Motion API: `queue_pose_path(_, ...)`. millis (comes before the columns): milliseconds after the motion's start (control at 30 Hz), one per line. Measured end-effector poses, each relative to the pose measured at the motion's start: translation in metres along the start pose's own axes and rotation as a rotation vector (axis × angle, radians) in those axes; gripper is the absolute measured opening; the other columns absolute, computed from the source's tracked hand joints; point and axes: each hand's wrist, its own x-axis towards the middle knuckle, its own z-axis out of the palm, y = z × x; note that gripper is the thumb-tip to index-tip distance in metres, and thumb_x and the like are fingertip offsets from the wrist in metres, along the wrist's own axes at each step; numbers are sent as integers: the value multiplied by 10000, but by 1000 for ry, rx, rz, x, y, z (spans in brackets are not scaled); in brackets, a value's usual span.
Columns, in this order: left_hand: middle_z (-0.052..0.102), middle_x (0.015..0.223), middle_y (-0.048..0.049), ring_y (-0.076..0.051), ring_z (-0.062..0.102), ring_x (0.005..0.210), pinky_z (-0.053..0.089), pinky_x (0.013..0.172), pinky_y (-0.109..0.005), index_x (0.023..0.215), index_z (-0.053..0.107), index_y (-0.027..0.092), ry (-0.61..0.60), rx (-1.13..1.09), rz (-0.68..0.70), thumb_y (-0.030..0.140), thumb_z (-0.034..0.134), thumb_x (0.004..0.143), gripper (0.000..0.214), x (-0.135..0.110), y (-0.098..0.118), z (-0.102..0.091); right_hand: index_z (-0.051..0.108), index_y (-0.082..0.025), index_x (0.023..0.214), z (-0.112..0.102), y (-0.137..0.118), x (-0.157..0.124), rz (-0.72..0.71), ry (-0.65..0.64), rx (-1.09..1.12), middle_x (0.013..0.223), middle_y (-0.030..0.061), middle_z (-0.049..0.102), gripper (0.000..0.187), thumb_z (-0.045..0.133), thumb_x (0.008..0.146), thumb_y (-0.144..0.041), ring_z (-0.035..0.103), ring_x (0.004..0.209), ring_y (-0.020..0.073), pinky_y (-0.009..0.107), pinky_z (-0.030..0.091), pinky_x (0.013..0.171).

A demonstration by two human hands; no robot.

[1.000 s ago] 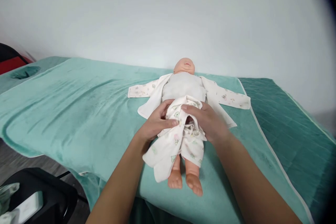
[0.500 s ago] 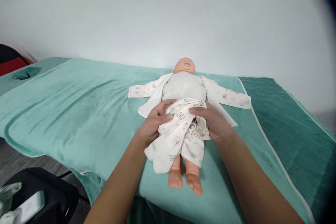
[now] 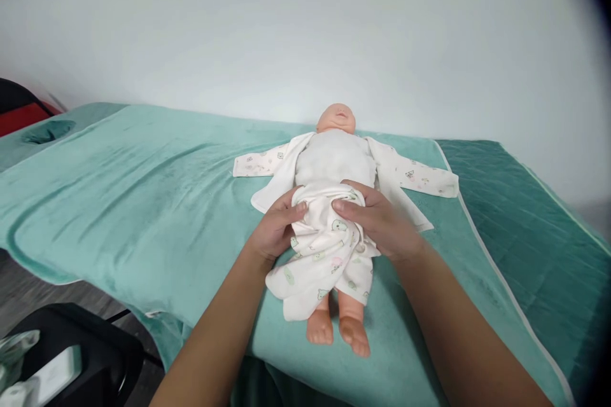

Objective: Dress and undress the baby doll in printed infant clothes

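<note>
A baby doll (image 3: 337, 119) lies on its back on a green towel (image 3: 143, 197), head toward the wall, bare feet toward me. An open white printed jacket (image 3: 410, 178) is spread under its torso with both sleeves out. White printed trousers (image 3: 324, 254) cover its hips and legs. My left hand (image 3: 274, 229) grips the trousers' waist at the doll's left-of-frame hip, fingers curled on the cloth. My right hand (image 3: 377, 219) holds the waist at the other hip, thumb on top of the fabric.
The towel covers a padded table that runs along a white wall (image 3: 305, 32). A darker green quilted cover (image 3: 529, 229) shows at the right end. A black object (image 3: 71, 350) with something white in it stands on the floor at lower left.
Both hands have drawn the trousers' waist up the doll's belly toward its chest. The loose trouser cloth has shifted up, and the left leg now covers more of the doll's leg.
</note>
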Motion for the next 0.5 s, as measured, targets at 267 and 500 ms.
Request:
queue_pose_path(267,558,566,20,-100,515,485,444,530,-229,818,654,126,20,-42,23,434,777,737,342,3,-2,-3,678,-263,1205,1,-18,-2,47,-336,-394,1102,3,722,520,821,715,-362,654,1018,240,323,519,837)
queue_pose_path(500,542,664,25,-72,490,541,372,501,-179,806,597,146,0,31,55,419,736,797,306,1,-4,-2,721,-232,1102,-1,-10,-5,65,-202,-370,1053,23,740,353,755,790,-394,669,997,246,356,525,855)
